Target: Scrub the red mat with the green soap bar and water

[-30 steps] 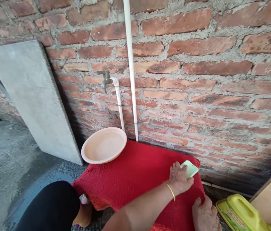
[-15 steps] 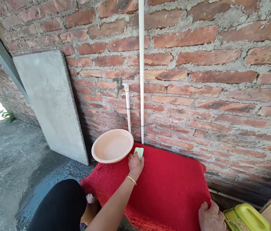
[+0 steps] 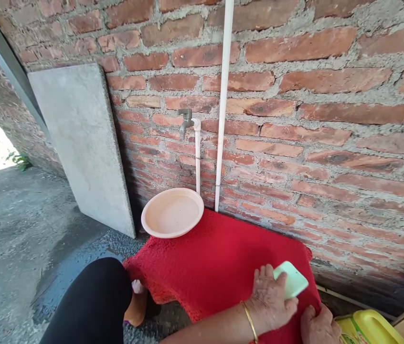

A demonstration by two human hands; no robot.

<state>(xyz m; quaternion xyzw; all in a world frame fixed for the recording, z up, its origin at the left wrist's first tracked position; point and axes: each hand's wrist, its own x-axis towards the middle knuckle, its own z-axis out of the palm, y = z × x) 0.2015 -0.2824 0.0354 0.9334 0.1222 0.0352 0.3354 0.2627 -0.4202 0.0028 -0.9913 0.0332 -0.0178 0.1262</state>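
Note:
My left hand (image 3: 271, 298), with a gold bracelet on its wrist, is closed on a flat pale green piece (image 3: 292, 281) with rounded corners. What kind of thing it is does not show clearly. Beneath that hand spreads a red cloth (image 3: 219, 258) with a shaggy edge, draped over a low support. My right hand (image 3: 320, 327) grips the cloth's right edge, partly cut off by the frame. Just right of it stands a yellow plastic jug (image 3: 368, 327) with a handle. A pale pink basin (image 3: 173, 215) rests at the cloth's far left corner.
Behind the cloth rises a brick wall (image 3: 331, 114) with a tap (image 3: 186, 124) and a white vertical pipe (image 3: 223, 105). A concrete slab (image 3: 80, 143) leans at left. Wet floor (image 3: 76, 272) lies beside my black-clad knee (image 3: 94, 301).
My left hand has moved from beside the basin toward the near right side of the cloth, carrying the green piece. My right hand stays at the cloth edge. The view has shifted slightly.

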